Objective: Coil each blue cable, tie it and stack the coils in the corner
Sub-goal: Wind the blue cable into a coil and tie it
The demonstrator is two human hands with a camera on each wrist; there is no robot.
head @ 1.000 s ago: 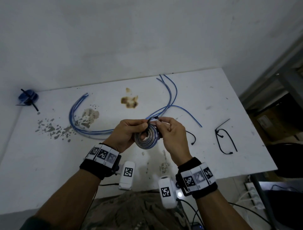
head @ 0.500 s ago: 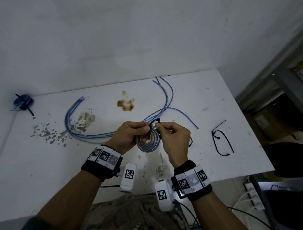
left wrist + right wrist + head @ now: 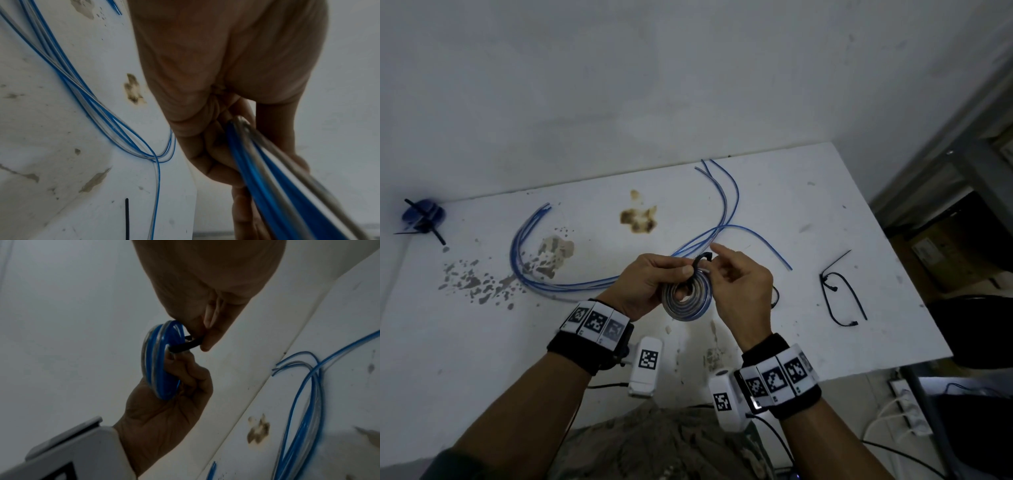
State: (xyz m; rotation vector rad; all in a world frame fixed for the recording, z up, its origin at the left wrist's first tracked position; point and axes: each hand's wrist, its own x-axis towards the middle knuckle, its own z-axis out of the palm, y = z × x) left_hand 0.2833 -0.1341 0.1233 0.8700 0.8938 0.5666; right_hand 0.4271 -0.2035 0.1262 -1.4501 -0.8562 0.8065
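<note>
I hold a tight coil of blue cable (image 3: 688,298) (image 3: 158,360) (image 3: 287,186) above the table's near middle. My left hand (image 3: 650,284) grips the coil, thumb on its top face. A black zip tie (image 3: 700,262) (image 3: 185,345) loops through the coil's centre and over its top edge. My right hand (image 3: 736,284) pinches the tie's end (image 3: 197,341) between thumb and middle finger, with the index finger raised. Several loose blue cables (image 3: 571,274) (image 3: 86,97) (image 3: 304,394) lie in a long curve behind my hands. A tied blue coil (image 3: 422,214) sits in the far left corner.
Black zip ties (image 3: 839,291) lie loose at the right of the white table (image 3: 825,205). Another black tie (image 3: 127,217) lies near the front. Brown and grey stains (image 3: 638,219) mark the tabletop. A wall runs behind; a power strip (image 3: 904,407) sits on the floor at the right.
The black tie's loop has risen above the coil's top edge, and my right index finger has lifted off it. The coil stays between both hands.
</note>
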